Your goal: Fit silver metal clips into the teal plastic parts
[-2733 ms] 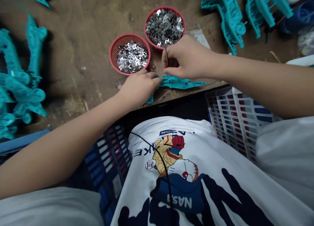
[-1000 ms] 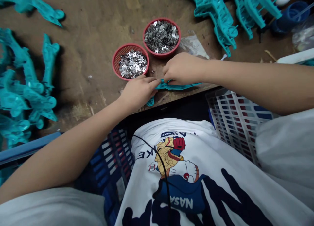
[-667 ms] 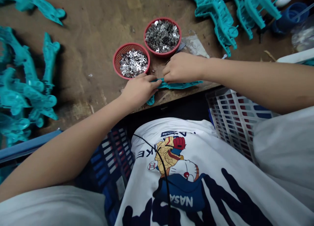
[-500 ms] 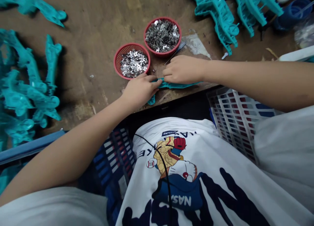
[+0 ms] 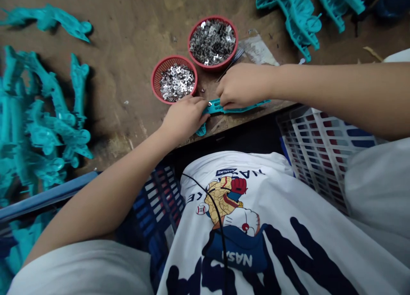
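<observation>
In the head view, the left hand (image 5: pixel 184 116) is pinching a long turquoise plastic part (image 5: pixel 215 106), which is lying at six o'clock from the farther round, red plastic basket (image 5: pixel 209 67). The right hand (image 5: pixel 239 86) is resting curled over the part's middle, hiding any pinch; finger work is seemingly occupying it, calling next for a steady left hold.

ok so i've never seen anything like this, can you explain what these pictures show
There's no machine here, just a bare-handed person. Every picture comes from one camera worn on the head, looking down past the shirt. The left hand holds a teal plastic part near the edge of a worn table; the right hand seems to touch it, but whether it grips anything is hidden. Just beyond stand two red baskets of small metal pieces. More teal parts lie at the left and upper right.
</observation>
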Motion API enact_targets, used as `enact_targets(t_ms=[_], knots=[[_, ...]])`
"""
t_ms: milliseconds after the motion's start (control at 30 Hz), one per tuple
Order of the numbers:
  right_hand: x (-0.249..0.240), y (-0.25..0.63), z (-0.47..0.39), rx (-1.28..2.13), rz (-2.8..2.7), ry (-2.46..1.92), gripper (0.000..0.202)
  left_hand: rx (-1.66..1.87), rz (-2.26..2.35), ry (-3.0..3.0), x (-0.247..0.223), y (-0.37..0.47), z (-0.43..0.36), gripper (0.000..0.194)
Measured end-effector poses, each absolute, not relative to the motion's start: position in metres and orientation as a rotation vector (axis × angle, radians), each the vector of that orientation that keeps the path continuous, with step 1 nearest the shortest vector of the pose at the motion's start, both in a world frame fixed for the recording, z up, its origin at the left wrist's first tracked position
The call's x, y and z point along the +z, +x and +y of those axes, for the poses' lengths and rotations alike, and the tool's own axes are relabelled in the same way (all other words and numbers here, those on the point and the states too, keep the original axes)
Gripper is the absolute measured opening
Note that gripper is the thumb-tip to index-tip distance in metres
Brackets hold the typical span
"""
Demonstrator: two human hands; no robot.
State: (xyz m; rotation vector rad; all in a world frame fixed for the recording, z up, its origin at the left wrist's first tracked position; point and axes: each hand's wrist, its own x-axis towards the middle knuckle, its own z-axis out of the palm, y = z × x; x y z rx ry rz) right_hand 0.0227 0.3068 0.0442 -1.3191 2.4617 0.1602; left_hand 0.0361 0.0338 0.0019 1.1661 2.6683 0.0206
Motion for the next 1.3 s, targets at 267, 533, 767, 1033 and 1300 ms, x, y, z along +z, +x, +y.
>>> enact_targets(t_ms=[267,533,767,1033,1300], knots=[[0.055,0.032,0.297,0.067,2.359,-1.276,0.029,-0.035,2.696,1.087,0.013,0.050,0.043,0.044],[0.064,0.054,0.285,0.100,2.373,-1.191,0.034,-0.257,2.706,1.031,0.019,0.072,0.055,0.031],[0.065,0.061,0.281,0.117,2.368,-1.181,0.039,-0.291,2.712,0.989,0.024,0.072,0.059,0.033],[0.055,0.063,0.278,0.178,2.358,-1.252,0.043,-0.356,2.651,1.079,0.031,0.074,0.064,0.034],[0.038,0.073,0.278,0.130,2.467,-1.143,0.057,-0.341,3.000,1.003,0.039,0.032,0.028,0.048]])
